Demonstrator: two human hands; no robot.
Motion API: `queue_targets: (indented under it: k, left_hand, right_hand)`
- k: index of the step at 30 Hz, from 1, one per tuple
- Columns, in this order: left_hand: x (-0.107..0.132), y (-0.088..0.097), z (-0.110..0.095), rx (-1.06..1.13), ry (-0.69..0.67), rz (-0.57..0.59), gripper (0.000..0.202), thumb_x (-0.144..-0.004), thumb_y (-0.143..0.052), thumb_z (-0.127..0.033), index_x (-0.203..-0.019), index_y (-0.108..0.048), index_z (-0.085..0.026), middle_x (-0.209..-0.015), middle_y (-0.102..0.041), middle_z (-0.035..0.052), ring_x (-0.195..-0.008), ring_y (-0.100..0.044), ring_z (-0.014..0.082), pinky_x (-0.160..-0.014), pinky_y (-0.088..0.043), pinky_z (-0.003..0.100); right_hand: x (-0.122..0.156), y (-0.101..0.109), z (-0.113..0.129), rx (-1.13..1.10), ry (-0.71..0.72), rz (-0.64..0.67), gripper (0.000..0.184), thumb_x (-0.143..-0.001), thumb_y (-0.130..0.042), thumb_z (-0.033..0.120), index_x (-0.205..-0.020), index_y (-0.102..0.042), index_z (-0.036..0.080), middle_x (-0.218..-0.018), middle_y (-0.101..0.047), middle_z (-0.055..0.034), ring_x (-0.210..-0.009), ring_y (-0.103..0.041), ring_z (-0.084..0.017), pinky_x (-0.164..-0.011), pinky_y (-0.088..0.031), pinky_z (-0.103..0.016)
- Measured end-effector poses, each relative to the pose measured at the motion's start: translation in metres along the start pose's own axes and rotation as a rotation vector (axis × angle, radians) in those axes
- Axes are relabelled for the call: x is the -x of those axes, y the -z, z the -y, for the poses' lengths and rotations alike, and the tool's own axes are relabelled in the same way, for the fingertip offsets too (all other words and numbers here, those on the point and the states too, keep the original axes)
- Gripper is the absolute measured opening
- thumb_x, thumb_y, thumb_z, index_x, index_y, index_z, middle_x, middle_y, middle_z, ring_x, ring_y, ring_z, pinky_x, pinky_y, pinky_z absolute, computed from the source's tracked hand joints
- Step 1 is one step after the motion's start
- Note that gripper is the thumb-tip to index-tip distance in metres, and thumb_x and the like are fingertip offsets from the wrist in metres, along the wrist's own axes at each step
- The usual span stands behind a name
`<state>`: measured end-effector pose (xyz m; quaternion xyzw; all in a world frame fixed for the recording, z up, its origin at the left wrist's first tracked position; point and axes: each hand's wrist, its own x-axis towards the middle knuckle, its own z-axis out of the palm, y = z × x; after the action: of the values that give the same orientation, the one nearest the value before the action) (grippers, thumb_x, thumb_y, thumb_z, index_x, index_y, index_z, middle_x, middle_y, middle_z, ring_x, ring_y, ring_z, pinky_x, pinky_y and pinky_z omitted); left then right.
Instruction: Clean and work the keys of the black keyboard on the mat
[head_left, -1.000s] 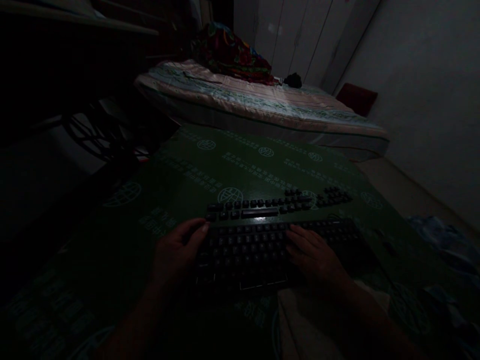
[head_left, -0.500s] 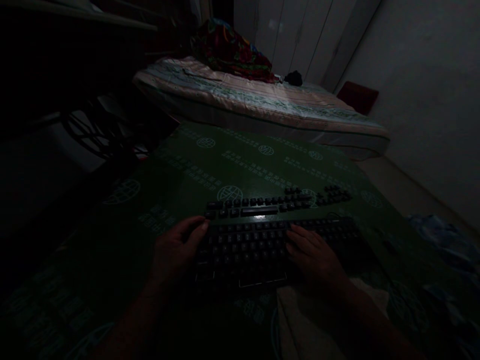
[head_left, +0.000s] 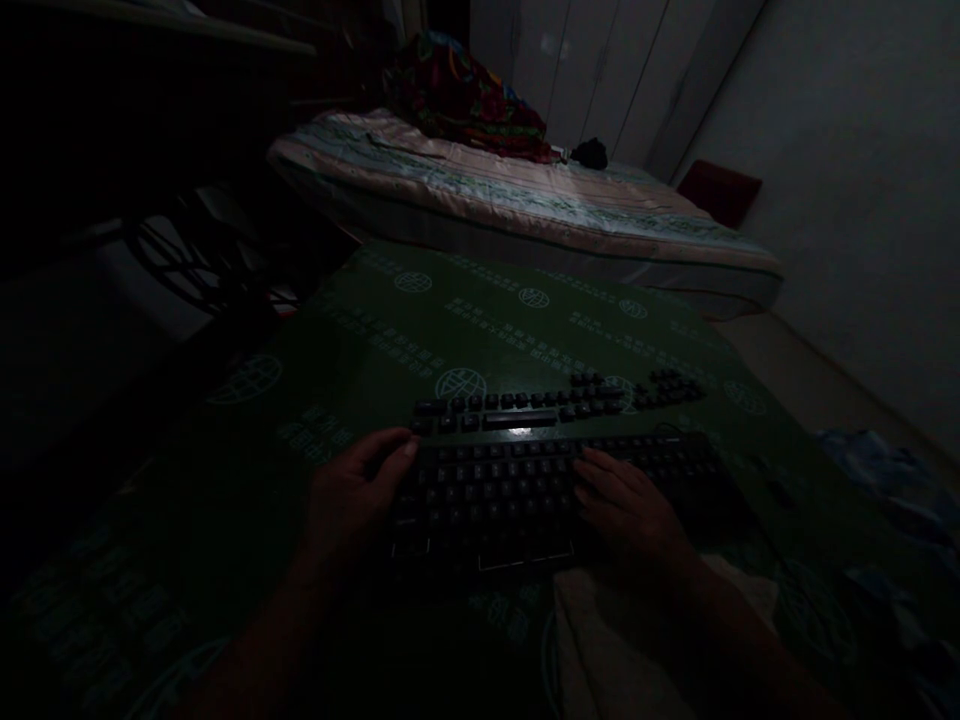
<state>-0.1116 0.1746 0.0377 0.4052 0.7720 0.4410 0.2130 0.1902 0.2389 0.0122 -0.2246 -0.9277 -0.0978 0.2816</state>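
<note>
Steadying, it seems, the lower-centre keyboard (head_left: 487, 492): left hand (head_left: 356, 490) curled at its edge, right hand (head_left: 628, 505) across it, any grip unclear.

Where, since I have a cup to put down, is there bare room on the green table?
The widest patch on the green table lies between the loose keys and the bed; another, left of the left hand. Crowded: around the keyboard, with the cloth near the right hand. The right edge is too dim to judge.
</note>
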Motion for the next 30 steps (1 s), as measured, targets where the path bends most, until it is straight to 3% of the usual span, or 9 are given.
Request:
queue_targets:
  k: [11,30]
  left_hand:
    - [-0.0015,-0.0016,0.0051,0.001,0.012,0.003,0.037,-0.07,-0.057,-0.051,-0.092,-0.07,-0.025,-0.094,-0.073,0.0005,-0.089,-0.068,0.0234,-0.077,-0.054,0.029]
    - [0.0,-0.0021,0.0012,0.029,0.008,0.0,0.034,-0.069,-0.059,-0.05,-0.089,-0.07,-0.025,-0.091,-0.073,-0.0006,-0.089,-0.067,0.0228,-0.079,-0.054,0.028]
  right_hand:
    - [0.0046,-0.0041,0.0017,-0.106,-0.045,-0.033,0.021,-0.089,-0.048,0.012,-0.099,-0.065,0.018,-0.114,-0.068,-0.0122,-0.123,-0.052,-0.025,-0.089,-0.052,-0.043]
    - [0.0052,-0.0052,0.0066,-0.05,-0.057,-0.053,0.02,-0.089,-0.048,0.011,-0.098,-0.065,0.017,-0.11,-0.069,-0.0105,-0.12,-0.054,-0.026,-0.09,-0.051,-0.043]
